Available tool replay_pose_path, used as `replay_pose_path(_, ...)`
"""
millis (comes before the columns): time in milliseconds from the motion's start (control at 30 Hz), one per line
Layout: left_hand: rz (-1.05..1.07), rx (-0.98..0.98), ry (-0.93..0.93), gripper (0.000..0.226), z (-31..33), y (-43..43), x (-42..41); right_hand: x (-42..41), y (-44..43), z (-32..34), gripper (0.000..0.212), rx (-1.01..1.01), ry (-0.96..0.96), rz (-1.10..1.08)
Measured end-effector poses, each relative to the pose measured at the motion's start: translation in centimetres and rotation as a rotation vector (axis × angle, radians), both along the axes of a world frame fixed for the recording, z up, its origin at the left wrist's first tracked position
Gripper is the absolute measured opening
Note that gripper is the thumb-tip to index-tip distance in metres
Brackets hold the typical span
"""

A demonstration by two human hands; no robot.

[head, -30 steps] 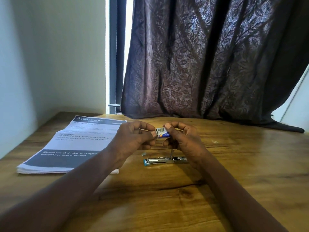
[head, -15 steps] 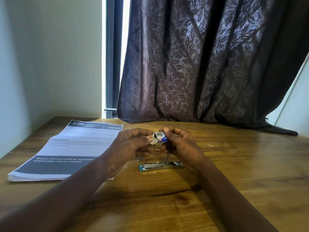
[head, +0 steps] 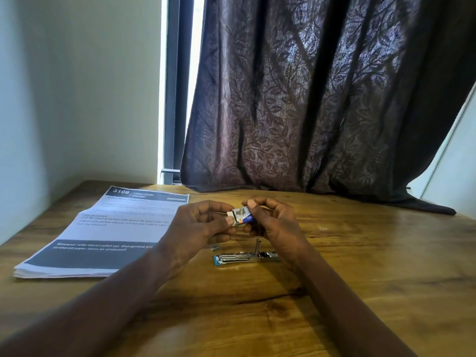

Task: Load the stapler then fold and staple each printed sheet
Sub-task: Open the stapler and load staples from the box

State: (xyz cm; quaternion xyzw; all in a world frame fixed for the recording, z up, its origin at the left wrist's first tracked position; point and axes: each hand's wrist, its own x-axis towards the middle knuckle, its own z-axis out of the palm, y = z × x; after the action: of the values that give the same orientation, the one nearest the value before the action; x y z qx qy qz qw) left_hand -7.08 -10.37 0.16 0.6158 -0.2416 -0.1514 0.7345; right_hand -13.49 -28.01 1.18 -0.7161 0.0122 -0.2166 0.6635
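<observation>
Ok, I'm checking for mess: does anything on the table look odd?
A small grey piece lies loose on the table beside the opened stapler, possibly stray staples; too small to tell. Nothing else stands out.

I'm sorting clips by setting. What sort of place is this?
Likely a home room used as a desk corner: a wooden table against a window with a dark leaf-patterned curtain, plus a stack of printed sheets, an opened stapler and a staple box.

A dark leaf-patterned curtain (head: pixel 322 99) hangs behind a wooden bench (head: pixel 386 279), beside a pale wall (head: pixel 77 86) and window frame (head: pixel 173 86).
</observation>
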Motion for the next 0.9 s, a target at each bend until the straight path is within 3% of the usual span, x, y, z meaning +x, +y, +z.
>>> replay_pose_path(367, -0.036, -0.030, 0.031, 0.041, -0.1, 0.1, 0.4, -0.1, 0.2, -0.2, 0.016, -0.015, -0.041, 0.020)
replay_pose_path(600, -0.154, -0.163, 0.095, 0.042, 0.3, 0.4, 0.8, -0.7, 0.4, 0.3, 0.026, -0.126, -0.100, 0.053)
replay_pose_path(733, -0.165, -0.200, 0.121, 0.033, 0.3, 0.3, 1.1, -1.2, 0.3, 0.8, 0.043, -0.169, -0.114, 0.166)
replay_pose_path(833, -0.123, -0.149, 0.061, 0.035, 0.3, 0.0, 0.8, -1.2, -0.1, 0.8, 0.039, -0.211, -0.123, 0.088)
replay_pose_path(900, -0.033, -0.036, -0.080, 0.039, 0.2, -0.1, 0.8, -0.9, -1.0, 0.6, 0.033, -0.201, -0.112, -0.015)
